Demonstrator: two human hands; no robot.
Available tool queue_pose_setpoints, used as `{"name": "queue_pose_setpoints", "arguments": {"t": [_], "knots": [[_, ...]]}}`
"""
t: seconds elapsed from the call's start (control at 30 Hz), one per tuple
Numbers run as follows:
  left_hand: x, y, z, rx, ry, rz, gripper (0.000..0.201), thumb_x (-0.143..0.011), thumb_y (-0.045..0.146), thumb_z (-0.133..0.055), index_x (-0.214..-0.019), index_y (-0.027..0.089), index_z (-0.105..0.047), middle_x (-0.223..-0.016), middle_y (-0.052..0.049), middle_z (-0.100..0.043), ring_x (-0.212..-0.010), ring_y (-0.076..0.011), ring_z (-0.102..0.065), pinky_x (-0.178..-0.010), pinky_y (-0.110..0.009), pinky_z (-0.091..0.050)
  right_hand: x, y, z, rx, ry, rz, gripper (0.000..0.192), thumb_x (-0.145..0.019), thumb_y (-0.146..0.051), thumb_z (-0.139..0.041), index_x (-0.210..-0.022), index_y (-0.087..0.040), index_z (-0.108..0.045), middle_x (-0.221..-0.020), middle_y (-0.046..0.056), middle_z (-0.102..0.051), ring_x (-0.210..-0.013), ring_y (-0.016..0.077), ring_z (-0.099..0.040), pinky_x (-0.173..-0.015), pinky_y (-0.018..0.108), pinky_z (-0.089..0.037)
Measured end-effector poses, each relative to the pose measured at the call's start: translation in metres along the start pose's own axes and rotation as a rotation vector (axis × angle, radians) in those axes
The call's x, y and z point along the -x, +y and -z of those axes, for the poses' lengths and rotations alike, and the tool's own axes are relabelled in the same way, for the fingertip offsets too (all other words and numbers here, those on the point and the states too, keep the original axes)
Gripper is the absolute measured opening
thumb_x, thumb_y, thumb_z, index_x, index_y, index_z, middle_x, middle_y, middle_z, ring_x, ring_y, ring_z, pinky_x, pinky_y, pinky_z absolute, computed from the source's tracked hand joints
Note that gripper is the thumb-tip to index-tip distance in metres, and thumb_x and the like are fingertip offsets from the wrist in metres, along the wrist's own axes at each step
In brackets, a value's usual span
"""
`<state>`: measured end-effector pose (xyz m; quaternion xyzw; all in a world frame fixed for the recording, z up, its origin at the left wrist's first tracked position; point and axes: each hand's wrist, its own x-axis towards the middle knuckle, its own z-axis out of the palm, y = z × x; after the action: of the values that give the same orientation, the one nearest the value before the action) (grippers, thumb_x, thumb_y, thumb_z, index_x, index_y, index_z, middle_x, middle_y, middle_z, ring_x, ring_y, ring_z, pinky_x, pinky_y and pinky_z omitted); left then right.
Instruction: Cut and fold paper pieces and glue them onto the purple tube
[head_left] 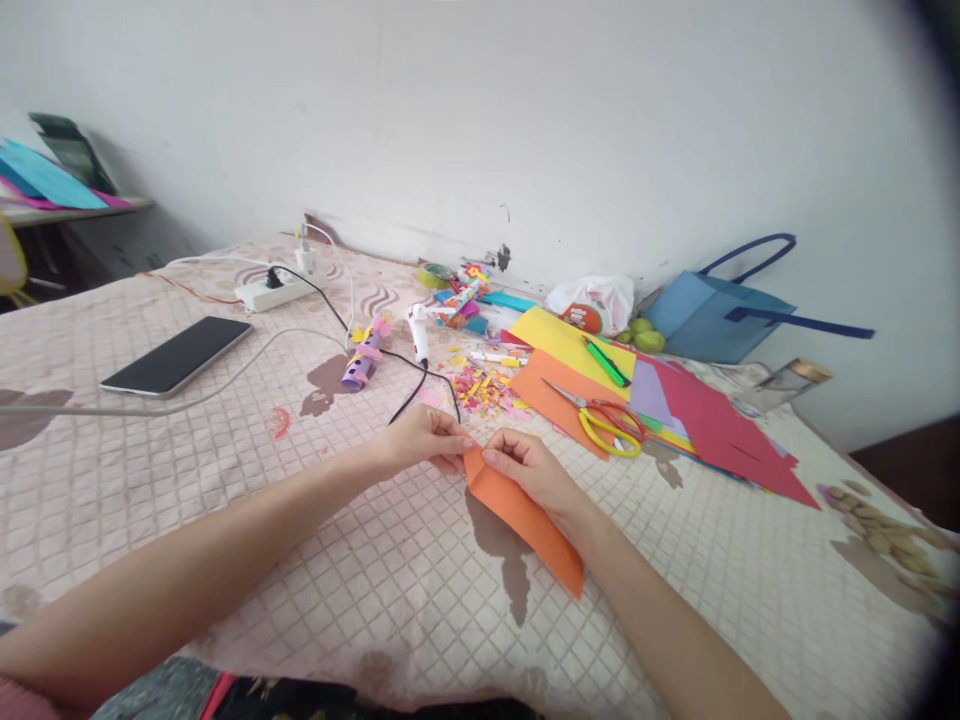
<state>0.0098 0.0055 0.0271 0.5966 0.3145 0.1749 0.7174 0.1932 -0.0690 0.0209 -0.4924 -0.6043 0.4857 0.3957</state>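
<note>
A folded strip of orange paper (529,520) lies slanted on the quilted pink bedspread (360,560) in front of me. My left hand (424,438) pinches its upper end from the left. My right hand (525,468) rests on the same end from the right, fingers curled over the fold. Both hands meet at the paper's top corner, and the rest of the strip runs down under my right wrist.
Yellow-handled scissors (611,425) lie on sheets of coloured paper (697,415) to the right, with a green marker (606,362). Paper scraps (484,388), a glue gun (418,332) with black cord, a phone (180,355), a power strip (271,290) and a blue bag (712,310) sit beyond.
</note>
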Motion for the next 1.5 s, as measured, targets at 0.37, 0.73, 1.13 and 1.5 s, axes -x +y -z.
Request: {"name": "queue_pose_setpoints", "arguments": {"t": [0.37,0.73,1.13,1.5], "knots": [[0.006,0.013,-0.004,0.032,0.066,0.048,0.054,-0.071,0.061,-0.055,-0.067,0.009,-0.065,-0.067,-0.01,-0.07,-0.061,-0.0162,-0.066,-0.059,-0.025,-0.052,0.001,0.001,-0.001,0.002,0.024,-0.029,0.025,-0.078,-0.04,-0.058,-0.069,-0.017,-0.051,-0.063,-0.004,-0.047,-0.055,0.0088,-0.04,-0.053,0.022,-0.029],[0.002,0.004,0.0,-0.065,0.023,0.008,0.028,-0.059,0.035,-0.076,-0.066,0.011,-0.062,-0.06,-0.003,-0.067,-0.056,-0.0112,-0.063,-0.057,-0.021,-0.051,0.0,0.004,-0.002,0.082,0.008,0.031,0.025,-0.077,-0.039,-0.058,-0.067,-0.018,-0.05,-0.061,-0.004,-0.045,-0.055,0.0092,-0.038,-0.053,0.023,-0.029],[0.006,0.009,-0.001,-0.096,-0.078,0.086,0.034,-0.06,0.04,-0.074,-0.076,0.011,-0.065,-0.067,-0.005,-0.069,-0.06,-0.0124,-0.065,-0.061,-0.022,-0.05,0.0,0.002,-0.003,0.088,0.013,0.03,0.025,-0.078,-0.039,-0.058,-0.067,-0.018,-0.051,-0.063,-0.003,-0.048,-0.058,0.0102,-0.041,-0.054,0.023,-0.032],[0.006,0.005,0.0,-0.119,-0.093,0.107,0.034,-0.06,0.041,-0.074,-0.075,0.011,-0.068,-0.061,-0.004,-0.068,-0.057,-0.0126,-0.064,-0.063,-0.024,-0.052,0.001,0.001,-0.006,-0.012,-0.034,-0.046,0.027,-0.075,-0.043,-0.061,-0.071,-0.017,-0.054,-0.064,-0.003,-0.051,-0.056,0.0089,-0.042,-0.053,0.022,-0.031]]}}
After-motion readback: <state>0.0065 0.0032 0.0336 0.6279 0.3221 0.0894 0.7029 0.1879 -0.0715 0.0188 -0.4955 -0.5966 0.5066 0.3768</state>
